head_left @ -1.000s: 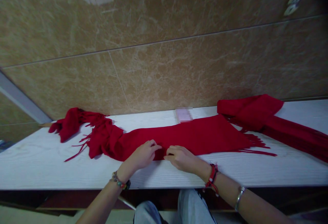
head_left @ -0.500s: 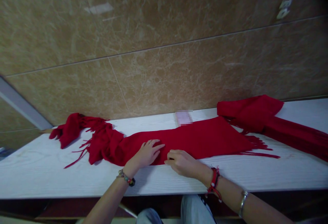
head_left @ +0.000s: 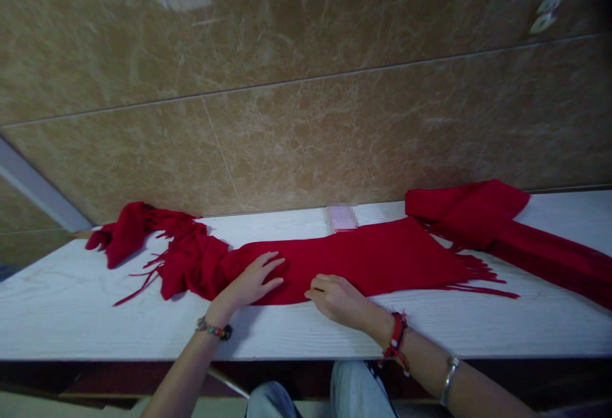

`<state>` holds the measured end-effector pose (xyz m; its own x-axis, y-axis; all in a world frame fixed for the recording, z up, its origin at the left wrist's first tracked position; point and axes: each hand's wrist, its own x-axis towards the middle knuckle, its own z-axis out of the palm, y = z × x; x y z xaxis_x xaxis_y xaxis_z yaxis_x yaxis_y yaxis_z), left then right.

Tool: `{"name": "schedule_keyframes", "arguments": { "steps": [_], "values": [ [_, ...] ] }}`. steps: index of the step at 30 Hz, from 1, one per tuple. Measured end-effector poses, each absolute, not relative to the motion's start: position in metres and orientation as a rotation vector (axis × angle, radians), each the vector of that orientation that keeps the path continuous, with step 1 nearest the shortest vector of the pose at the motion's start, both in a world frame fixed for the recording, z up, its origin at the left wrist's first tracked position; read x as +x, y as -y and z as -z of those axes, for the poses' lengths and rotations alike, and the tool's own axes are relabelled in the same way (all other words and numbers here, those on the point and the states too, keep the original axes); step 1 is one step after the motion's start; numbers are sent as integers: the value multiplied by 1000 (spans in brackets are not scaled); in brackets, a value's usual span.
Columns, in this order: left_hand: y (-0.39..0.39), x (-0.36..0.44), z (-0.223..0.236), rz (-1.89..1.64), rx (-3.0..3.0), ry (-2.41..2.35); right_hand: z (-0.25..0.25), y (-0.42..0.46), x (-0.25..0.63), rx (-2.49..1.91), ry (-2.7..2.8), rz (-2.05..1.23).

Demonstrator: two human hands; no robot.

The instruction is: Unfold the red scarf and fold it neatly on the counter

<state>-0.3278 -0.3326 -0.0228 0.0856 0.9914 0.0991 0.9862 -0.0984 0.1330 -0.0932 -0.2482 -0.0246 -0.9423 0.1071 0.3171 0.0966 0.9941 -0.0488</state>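
A red fringed scarf (head_left: 382,255) lies across the white table, flat to the right and bunched up on its left side. On the flat cloth, near the crumpled part, my left hand (head_left: 251,281) rests with its fingers spread, gripping nothing. My right hand (head_left: 337,300) is closed at the scarf's near edge, its fingers curled together in a pinch on the cloth. The fingertips of that hand are partly hidden.
Another red scarf (head_left: 463,211), folded over, lies at the back right. Crumpled red cloth (head_left: 127,236) sits at the far left. A small blurred pinkish item (head_left: 342,217) stands behind the scarf, near the marbled wall (head_left: 306,144). The white table (head_left: 454,329) ends just before my knees.
My left hand has slid left along the scarf, towards the bunched part. My right hand stays nearly where it was at the near edge. The view has shifted slightly.
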Motion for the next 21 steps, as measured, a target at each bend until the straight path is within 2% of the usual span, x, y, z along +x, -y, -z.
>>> {"name": "schedule_keyframes", "arguments": {
  "steps": [3, 10, 16, 21],
  "values": [
    [361, -318, 13, -249, 2437, -1895, 29, 247, -96, -198, 2775, -63],
    [376, -318, 11, 13, 2567, -2050, 33, 244, -99, -252, 2746, -30],
    [378, -315, 16, -10, 2607, -2173, 29, 260, -116, -230, 2745, 15],
    [378, -317, 19, -164, 2556, -2153, 32, 270, -136, -191, 2761, 101]
  ]
}}
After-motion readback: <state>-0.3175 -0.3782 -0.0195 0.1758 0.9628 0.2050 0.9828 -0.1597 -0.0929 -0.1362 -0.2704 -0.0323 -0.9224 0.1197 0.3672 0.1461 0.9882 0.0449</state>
